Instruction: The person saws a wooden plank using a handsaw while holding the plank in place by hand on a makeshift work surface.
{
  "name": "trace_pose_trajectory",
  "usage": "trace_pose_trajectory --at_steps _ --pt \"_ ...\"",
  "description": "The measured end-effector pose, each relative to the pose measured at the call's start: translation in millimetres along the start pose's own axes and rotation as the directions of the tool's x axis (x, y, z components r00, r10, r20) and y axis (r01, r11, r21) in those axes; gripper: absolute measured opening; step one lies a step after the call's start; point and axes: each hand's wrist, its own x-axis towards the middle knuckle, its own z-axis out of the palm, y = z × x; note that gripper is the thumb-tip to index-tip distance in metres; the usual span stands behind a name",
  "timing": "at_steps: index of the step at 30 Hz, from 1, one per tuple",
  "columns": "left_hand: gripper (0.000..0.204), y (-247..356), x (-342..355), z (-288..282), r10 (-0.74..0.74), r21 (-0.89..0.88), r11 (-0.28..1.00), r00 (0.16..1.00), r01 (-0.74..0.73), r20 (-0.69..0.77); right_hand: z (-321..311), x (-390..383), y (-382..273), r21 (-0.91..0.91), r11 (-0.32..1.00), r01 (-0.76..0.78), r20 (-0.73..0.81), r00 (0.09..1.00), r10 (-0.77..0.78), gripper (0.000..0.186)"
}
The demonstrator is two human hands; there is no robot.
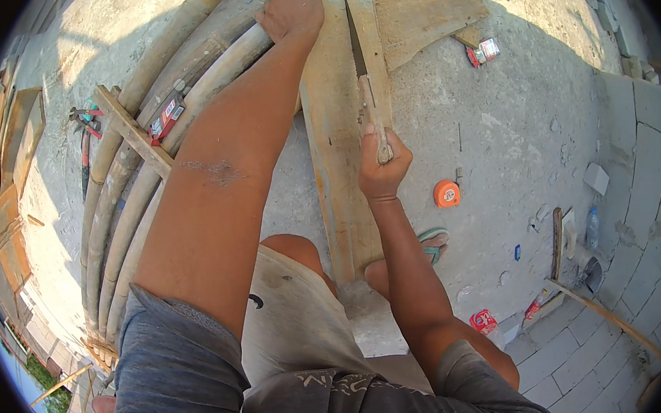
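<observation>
A long wooden plank (332, 129) runs away from me between my legs and the far edge of the view. My left hand (292, 11) is closed at the plank's far left edge, fingers bent over the wood. In my closed right hand (384, 167) is the wooden handle of a handsaw (357, 45). Its dark, narrow blade points away from me and lies along a long slit in the plank. Part of the handle is hidden by my fingers. Beside the plank's far right side rests a broad offcut board (428, 20).
Several thick, curved poles (115, 177) lie at left, with a wood strip (134, 129), a red packet (167, 120) and pliers (87, 123). At right are an orange tape measure (447, 193), another packet (483, 52) and a small blue object (517, 251). A block wall (638, 174) stands far right.
</observation>
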Motion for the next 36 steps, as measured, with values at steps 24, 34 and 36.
trace_pose_trajectory --at_steps 24,34,36 --pt "0.041 -29.5 73.7 -141.8 -0.054 -0.732 0.672 0.978 -0.112 -0.199 23.9 16.3 -107.5 0.069 0.993 0.091 0.344 0.933 -0.109 0.019" --pt "0.063 69.2 80.6 -87.8 0.112 -0.751 0.657 0.994 -0.067 0.010 -11.2 81.7 -102.7 0.108 0.991 0.080 0.215 0.971 -0.101 0.016" --pt "0.067 30.3 120.6 -62.9 0.178 -0.752 0.650 0.984 -0.111 0.009 10.3 80.6 -92.3 0.195 0.980 0.034 0.235 0.969 -0.081 0.018"
